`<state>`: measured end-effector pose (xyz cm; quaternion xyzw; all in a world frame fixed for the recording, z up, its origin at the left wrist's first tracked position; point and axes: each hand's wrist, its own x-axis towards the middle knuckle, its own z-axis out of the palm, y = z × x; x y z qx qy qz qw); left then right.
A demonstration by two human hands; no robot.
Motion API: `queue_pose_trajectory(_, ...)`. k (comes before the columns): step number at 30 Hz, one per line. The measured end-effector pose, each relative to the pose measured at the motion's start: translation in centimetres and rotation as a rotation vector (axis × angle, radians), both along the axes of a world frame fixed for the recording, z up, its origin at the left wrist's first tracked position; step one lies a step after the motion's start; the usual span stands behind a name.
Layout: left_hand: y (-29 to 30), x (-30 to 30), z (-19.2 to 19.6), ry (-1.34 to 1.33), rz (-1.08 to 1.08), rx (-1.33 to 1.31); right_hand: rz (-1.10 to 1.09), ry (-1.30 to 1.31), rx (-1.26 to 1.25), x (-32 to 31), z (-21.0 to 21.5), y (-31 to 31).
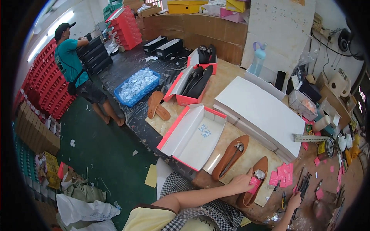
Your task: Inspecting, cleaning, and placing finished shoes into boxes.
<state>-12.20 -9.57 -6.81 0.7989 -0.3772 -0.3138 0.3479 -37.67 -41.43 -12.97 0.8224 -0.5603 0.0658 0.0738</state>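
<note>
My left hand (242, 183) is closed at the side of a brown flat shoe (263, 165), its fingers on a pink card (254, 185) at the shoe's opening. Crumpled paper (259, 174) fills the toe of that shoe. The matching brown shoe (231, 156) lies to its left, also stuffed with paper. My right hand (294, 201) is curled beside a bundle of thin dark strips (304, 185); what its fingers hold is too small to make out. Loose pink cards (284, 174) are spread between the shoe and that bundle.
An open red and white shoebox (200, 138) stands left of the shoes. Beyond it are boxes with black shoes (196, 82), tan slippers (157, 104) and a blue basket (137, 86). White stacked boxes (262, 107) stand behind. Another person (73, 65) works at far left.
</note>
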Motion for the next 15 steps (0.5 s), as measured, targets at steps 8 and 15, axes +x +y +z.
queue_pose_trajectory(8, 2.6, -0.9, -0.8, 1.064, 0.123, -0.466, 0.231, -0.071, 0.145, -1.8, 3.8, 0.6)
queue_pose_trajectory(15, 3.1, -1.2, 0.9, 1.617, 0.045, -0.35, 0.276, -0.676, -0.104, -2.5, 5.3, -2.8)
